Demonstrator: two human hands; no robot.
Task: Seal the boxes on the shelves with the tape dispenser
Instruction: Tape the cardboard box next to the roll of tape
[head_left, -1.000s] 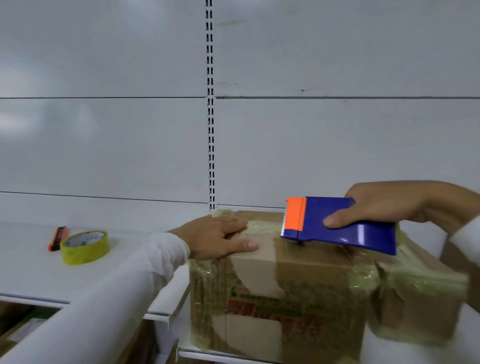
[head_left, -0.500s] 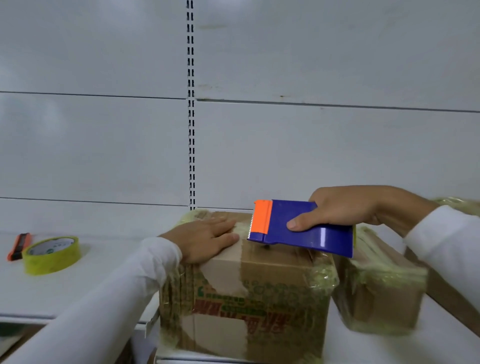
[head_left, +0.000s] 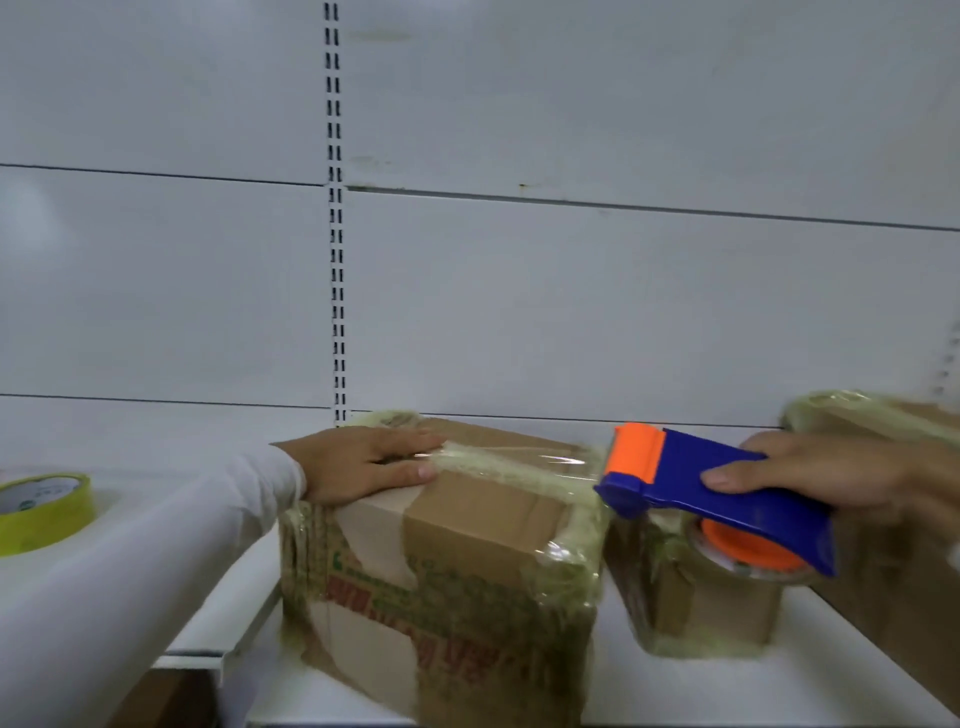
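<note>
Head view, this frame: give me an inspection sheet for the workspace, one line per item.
Surface: white shelf, two sections meeting at a step on the left.
Job's things: cardboard box with a fresh clear strip along its top; blue and orange tape dispenser at the box's right top edge; smaller taped box beside it; a third box at far right, blurred.
Clutter: yellow tape roll at far left.
Grippers: left hand flat on the box top; right hand gripping the dispenser.
Cables: nothing seen.
Surroundings: white back panels with a slotted upright.
</note>
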